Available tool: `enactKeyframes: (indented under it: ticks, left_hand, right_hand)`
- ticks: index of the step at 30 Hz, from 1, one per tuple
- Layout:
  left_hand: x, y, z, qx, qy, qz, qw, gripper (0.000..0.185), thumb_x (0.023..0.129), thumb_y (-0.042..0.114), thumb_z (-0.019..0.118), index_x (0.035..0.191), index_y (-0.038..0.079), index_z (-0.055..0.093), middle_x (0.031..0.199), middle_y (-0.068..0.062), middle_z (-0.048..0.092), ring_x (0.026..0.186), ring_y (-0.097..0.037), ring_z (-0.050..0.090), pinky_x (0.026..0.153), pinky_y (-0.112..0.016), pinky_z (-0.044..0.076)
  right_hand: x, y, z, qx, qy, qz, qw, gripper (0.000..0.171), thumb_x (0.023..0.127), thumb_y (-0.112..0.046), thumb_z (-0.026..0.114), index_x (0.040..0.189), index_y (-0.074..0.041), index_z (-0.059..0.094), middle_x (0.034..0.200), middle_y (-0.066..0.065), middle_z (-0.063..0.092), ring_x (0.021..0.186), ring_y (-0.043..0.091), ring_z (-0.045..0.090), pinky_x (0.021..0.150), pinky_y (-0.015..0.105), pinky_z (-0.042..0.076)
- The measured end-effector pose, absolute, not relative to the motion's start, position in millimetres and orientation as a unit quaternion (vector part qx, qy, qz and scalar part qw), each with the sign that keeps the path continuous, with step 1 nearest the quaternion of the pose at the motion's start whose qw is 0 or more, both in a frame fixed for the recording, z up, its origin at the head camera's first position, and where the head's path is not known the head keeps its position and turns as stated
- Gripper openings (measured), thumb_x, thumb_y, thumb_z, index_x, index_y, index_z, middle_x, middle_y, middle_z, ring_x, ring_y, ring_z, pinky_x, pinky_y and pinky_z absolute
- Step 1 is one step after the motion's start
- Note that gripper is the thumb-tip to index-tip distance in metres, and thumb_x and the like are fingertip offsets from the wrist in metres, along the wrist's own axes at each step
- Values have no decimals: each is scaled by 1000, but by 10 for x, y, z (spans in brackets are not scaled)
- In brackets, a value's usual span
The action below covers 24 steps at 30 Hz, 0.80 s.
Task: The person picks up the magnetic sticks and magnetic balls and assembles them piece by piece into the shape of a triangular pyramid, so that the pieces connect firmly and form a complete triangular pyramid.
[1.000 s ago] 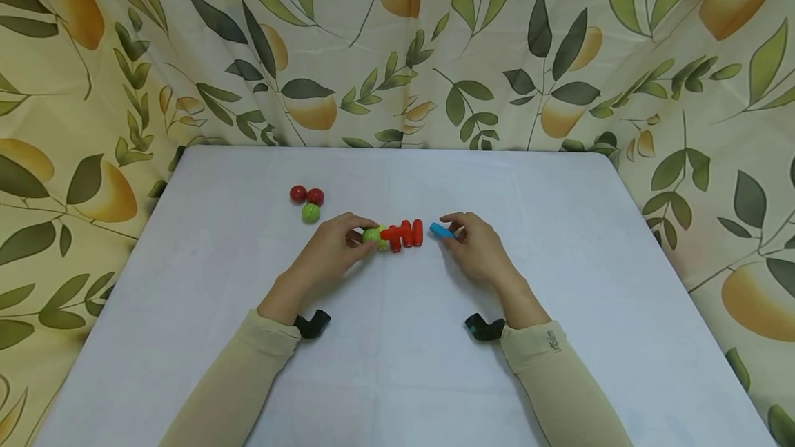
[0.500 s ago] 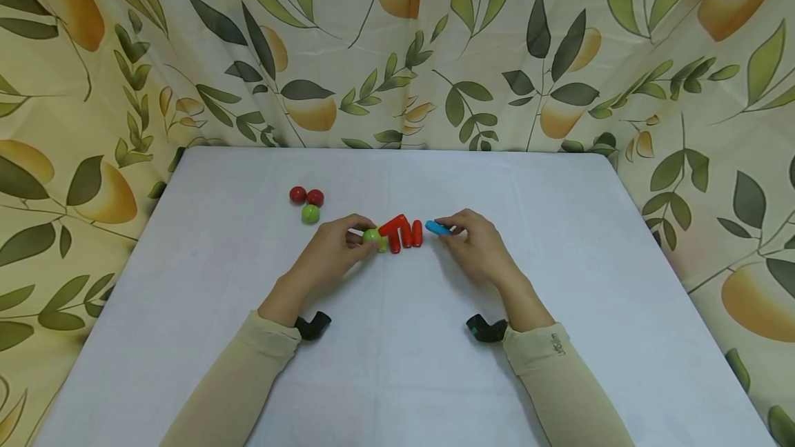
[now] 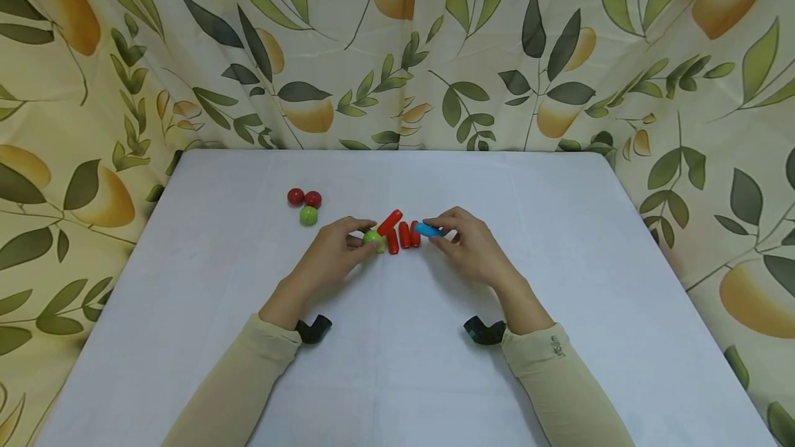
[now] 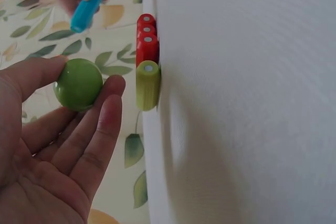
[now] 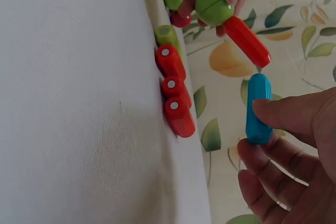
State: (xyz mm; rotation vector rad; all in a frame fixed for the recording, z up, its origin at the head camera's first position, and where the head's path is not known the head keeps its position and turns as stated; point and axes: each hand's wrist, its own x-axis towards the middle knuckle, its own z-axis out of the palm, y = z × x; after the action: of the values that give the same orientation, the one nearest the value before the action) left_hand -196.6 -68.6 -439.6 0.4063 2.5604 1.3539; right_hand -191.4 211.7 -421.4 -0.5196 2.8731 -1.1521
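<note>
In my left hand (image 3: 332, 243) I pinch a glossy green ball (image 4: 79, 84) between thumb and fingertips. A red rod (image 5: 247, 41) sticks out from that ball, its free end pointing toward the other hand. My right hand (image 3: 468, 243) pinches a blue rod (image 5: 259, 109) between thumb and fingers. In the right wrist view, the facing ends of the red and blue rods look close, with a small gap. Below the hands, a yellow-green rod (image 4: 148, 85) and several red rods (image 3: 404, 234) form a row on the table, pale round dots on their ends.
Two red balls (image 3: 295, 196) and another green ball (image 3: 308, 216) sit together on the white table (image 3: 528, 226), beyond and left of my left hand. Behind the table hangs a patterned curtain (image 3: 397, 67). A black wrist device (image 3: 484, 331) shows at each sleeve cuff.
My right hand has moved left with the blue rod, closer to the left hand. The red rod on the held ball has swung from pointing rightward to pointing up and right.
</note>
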Motion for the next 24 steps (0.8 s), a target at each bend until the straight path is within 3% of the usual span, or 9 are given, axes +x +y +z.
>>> enactKeyframes:
  ticks: [12, 19, 24]
  left_hand:
    - [-1965, -663, -4399, 136, 865, 471, 110, 37, 96, 31, 76, 130, 18, 70, 127, 2, 67, 105, -19, 73, 92, -35, 61]
    - [-1956, -655, -4384, 136, 861, 476, 113, 38, 96, 32, 76, 130, 17, 70, 126, 1, 67, 102, -18, 75, 90, -35, 62]
    - [-1942, -652, -4370, 130, 856, 485, 125, 41, 96, 35, 76, 131, 16, 68, 130, 0, 65, 104, -17, 76, 91, -37, 62]
  right_hand:
    - [-1857, 2055, -4165, -208, 904, -373, 4, 30, 95, -9, 74, 125, -8, 75, 114, 5, 70, 102, 24, 65, 82, 42, 57]
    - [-1831, 2018, -4146, -221, 900, -377, 15, 28, 94, -10, 76, 121, -10, 76, 114, 2, 71, 99, 20, 66, 82, 36, 56]
    - [-1811, 1990, -4150, -239, 894, -378, 19, 24, 92, -9, 78, 116, -11, 78, 113, 2, 71, 98, 21, 66, 82, 40, 58]
